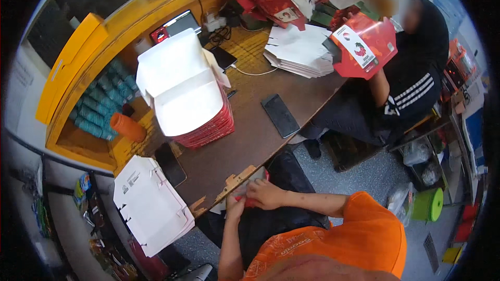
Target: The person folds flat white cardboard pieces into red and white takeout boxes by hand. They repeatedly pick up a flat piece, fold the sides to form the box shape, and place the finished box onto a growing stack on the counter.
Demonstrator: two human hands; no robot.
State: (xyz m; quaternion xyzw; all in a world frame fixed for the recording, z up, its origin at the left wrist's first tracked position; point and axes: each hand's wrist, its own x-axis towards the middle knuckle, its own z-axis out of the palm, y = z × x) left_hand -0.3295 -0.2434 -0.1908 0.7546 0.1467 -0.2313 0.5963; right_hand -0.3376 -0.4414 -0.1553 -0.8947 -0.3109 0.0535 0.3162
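- Orange sleeve (364, 234), nearest the lens, lower right.
- Right hand (266, 193) and left hand (235, 207): fingers curled together, pinching a red carton piece (249, 201) at the table's near edge (237, 179). The piece is mostly hidden, so its long axis cannot be told.
- White flat carton stack (148, 205), left of the hands, overhanging the table corner.
- Two dark phones: one (169, 164) near the stack, one (280, 115) mid-table.
- Open white box (179, 86), lid up and empty, atop a pile of red folded cartons (208, 130).
- Orange cup stack (127, 127), lying sideways.
- Far side: a seated person's hand holds a red box (364, 47) beside white flats (297, 52).
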